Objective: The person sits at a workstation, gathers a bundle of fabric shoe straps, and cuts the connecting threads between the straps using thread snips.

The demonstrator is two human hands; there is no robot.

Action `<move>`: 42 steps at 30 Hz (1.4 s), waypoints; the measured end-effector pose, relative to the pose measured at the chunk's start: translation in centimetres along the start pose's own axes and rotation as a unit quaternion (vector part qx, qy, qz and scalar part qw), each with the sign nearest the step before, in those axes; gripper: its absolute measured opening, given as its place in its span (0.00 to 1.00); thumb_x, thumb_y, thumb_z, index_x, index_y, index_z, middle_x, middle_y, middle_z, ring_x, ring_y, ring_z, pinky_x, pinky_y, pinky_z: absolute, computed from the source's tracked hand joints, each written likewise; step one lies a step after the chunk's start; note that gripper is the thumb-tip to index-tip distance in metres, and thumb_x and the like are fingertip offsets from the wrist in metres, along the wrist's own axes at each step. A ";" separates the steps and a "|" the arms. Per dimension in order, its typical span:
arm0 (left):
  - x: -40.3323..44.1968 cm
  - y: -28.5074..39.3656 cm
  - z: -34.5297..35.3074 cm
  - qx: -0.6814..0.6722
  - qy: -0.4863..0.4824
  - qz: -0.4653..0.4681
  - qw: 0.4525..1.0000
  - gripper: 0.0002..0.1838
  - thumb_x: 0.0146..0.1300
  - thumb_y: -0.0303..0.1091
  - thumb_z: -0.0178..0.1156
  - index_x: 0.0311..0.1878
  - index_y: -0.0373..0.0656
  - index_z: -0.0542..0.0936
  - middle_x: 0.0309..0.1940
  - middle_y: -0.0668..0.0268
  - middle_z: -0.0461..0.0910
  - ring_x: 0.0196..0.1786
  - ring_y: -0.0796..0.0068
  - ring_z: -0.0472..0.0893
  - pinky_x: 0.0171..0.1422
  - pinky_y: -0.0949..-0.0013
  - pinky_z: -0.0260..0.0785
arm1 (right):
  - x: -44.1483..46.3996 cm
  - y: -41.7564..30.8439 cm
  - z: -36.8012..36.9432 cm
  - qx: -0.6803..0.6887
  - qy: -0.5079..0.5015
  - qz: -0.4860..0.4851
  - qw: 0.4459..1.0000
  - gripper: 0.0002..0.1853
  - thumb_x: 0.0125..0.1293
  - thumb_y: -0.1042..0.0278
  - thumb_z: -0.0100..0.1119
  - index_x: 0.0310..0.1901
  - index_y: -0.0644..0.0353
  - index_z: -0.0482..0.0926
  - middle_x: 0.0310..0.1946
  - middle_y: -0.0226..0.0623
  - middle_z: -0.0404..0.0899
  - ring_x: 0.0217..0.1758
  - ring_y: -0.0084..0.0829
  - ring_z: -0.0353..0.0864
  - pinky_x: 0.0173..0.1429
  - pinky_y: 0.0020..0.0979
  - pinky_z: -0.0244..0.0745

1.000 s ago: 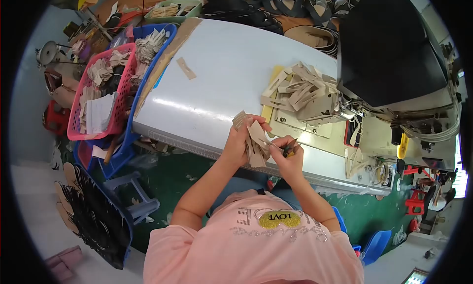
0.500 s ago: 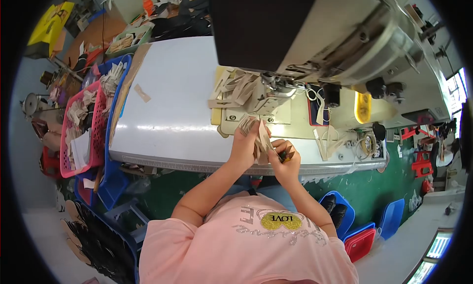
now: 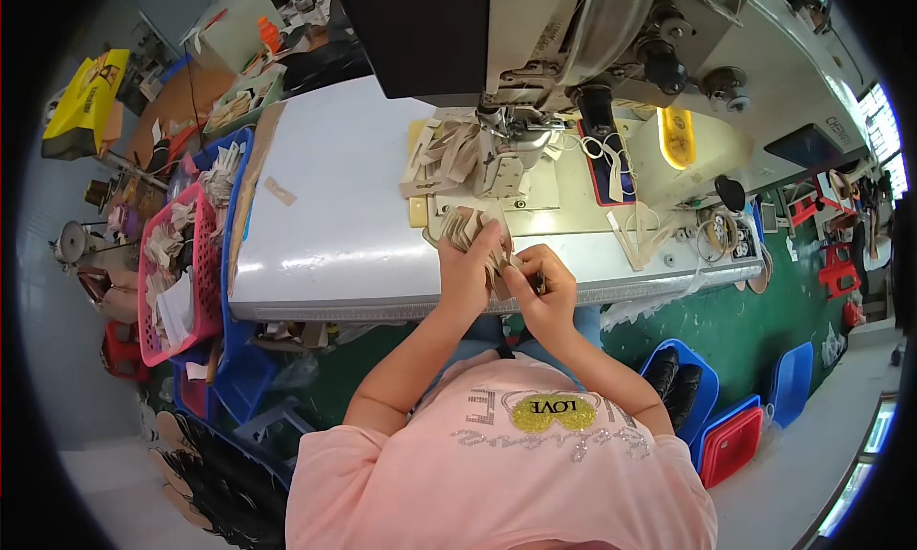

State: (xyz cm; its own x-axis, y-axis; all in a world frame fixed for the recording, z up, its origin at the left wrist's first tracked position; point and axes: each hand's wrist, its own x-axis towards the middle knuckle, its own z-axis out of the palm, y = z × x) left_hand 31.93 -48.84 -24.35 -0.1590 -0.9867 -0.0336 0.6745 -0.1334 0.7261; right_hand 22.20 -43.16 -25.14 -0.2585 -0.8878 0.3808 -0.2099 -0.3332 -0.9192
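Observation:
My left hand [image 3: 465, 275] is closed around a bundle of beige fabric-like strips [image 3: 462, 225], which fan out above the thumb. Close beside it, my right hand [image 3: 547, 290] pinches the near end of a strip from that bundle. Something small and dark shows among the right fingers, too covered to name. Both hands are over the table's front edge, just in front of the sewing machine [image 3: 516, 135]. A loose pile of similar beige strips [image 3: 445, 157] lies left of the needle area.
A pink basket [image 3: 151, 306] of pieces stands left of the white table [image 3: 325, 216]. Right of the machine head are a yellow tray [image 3: 676, 139], a dark blue red-edged pad [image 3: 600, 179] and more strips [image 3: 630, 244]. Blue bins [image 3: 791, 388] stand on the floor.
The view has shifted, so the machine appears farther left. My hands have come closer together, with the right fingers now nearer the bundle; the dark thing in them shows less.

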 end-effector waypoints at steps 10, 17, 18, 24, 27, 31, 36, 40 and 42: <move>1.1 1.0 0.0 0.067 0.041 -0.002 0.997 0.07 0.56 0.24 0.59 0.38 0.38 0.73 0.30 0.68 0.75 0.30 0.81 0.75 0.31 0.75 0.69 | 1.1 1.3 -0.7 0.040 -0.071 0.062 0.995 0.04 0.55 0.79 0.59 0.27 0.66 0.73 0.28 0.32 0.73 0.25 0.19 0.64 0.28 0.21 0.59; 5.7 4.7 2.5 0.126 -0.004 -0.063 0.990 0.08 0.56 0.25 0.59 0.39 0.37 0.74 0.27 0.68 0.76 0.27 0.81 0.74 0.29 0.76 0.67 | 8.3 -0.6 -3.2 -0.074 -0.088 -0.109 0.987 0.07 0.56 0.83 0.54 0.36 0.65 0.77 0.27 0.39 0.74 0.26 0.32 0.73 0.30 0.26 0.66; 6.3 4.8 2.3 0.128 -0.019 -0.059 0.990 0.08 0.55 0.25 0.59 0.40 0.38 0.74 0.28 0.67 0.76 0.27 0.81 0.74 0.29 0.76 0.67 | 9.3 -0.8 -3.4 -0.091 -0.081 -0.131 0.984 0.11 0.54 0.85 0.53 0.40 0.63 0.77 0.27 0.39 0.74 0.26 0.34 0.74 0.30 0.27 0.67; 7.4 4.2 2.8 0.111 0.000 -0.045 0.993 0.13 0.56 0.25 0.58 0.45 0.38 0.72 0.33 0.67 0.76 0.30 0.81 0.75 0.33 0.76 0.70 | 12.2 -0.3 -2.6 -0.204 -0.090 -0.192 0.956 0.23 0.49 0.88 0.53 0.49 0.62 0.76 0.27 0.40 0.74 0.26 0.35 0.75 0.30 0.28 0.71; 7.2 4.1 3.3 0.092 0.020 -0.029 0.995 0.09 0.56 0.24 0.58 0.40 0.38 0.73 0.30 0.68 0.76 0.28 0.81 0.74 0.29 0.76 0.67 | 12.2 0.0 -2.4 -0.215 -0.080 -0.200 0.953 0.26 0.45 0.90 0.51 0.49 0.61 0.76 0.27 0.40 0.74 0.25 0.34 0.76 0.30 0.28 0.71; 7.3 4.3 3.1 0.092 0.001 -0.034 0.995 0.08 0.56 0.24 0.58 0.39 0.38 0.74 0.28 0.68 0.75 0.27 0.81 0.74 0.29 0.76 0.66 | 12.3 0.1 -2.3 -0.205 -0.071 -0.201 0.955 0.31 0.39 0.88 0.51 0.49 0.53 0.77 0.28 0.41 0.77 0.26 0.39 0.79 0.30 0.34 0.74; 7.4 4.6 3.4 0.104 -0.002 -0.038 0.994 0.07 0.56 0.25 0.57 0.39 0.38 0.74 0.27 0.68 0.75 0.26 0.81 0.74 0.29 0.76 0.65 | 12.5 0.2 -2.3 -0.204 -0.072 -0.194 0.957 0.31 0.38 0.89 0.51 0.49 0.52 0.77 0.25 0.41 0.76 0.25 0.39 0.79 0.29 0.35 0.74; 7.3 4.5 3.6 0.101 0.018 -0.042 0.994 0.08 0.56 0.25 0.57 0.39 0.37 0.74 0.28 0.68 0.76 0.27 0.81 0.74 0.29 0.76 0.65 | 12.5 0.0 -2.3 -0.210 -0.069 -0.203 0.954 0.31 0.38 0.88 0.51 0.49 0.51 0.77 0.24 0.41 0.75 0.24 0.40 0.78 0.29 0.36 0.73; 7.2 4.4 3.8 0.097 0.043 -0.040 0.994 0.08 0.56 0.24 0.57 0.40 0.37 0.74 0.28 0.68 0.76 0.27 0.81 0.74 0.29 0.76 0.65 | 12.5 -0.1 -2.4 -0.226 -0.074 -0.202 0.950 0.32 0.38 0.87 0.51 0.50 0.51 0.77 0.23 0.41 0.74 0.24 0.41 0.77 0.28 0.36 0.72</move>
State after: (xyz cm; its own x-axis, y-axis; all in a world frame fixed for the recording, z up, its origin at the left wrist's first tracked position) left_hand 31.04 -56.20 -18.79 -0.1389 -0.9790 -0.1491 0.5099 -0.1998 0.8367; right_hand 16.73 -53.49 -19.99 0.0579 -0.7622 0.6447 -0.6558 -0.5160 -0.5511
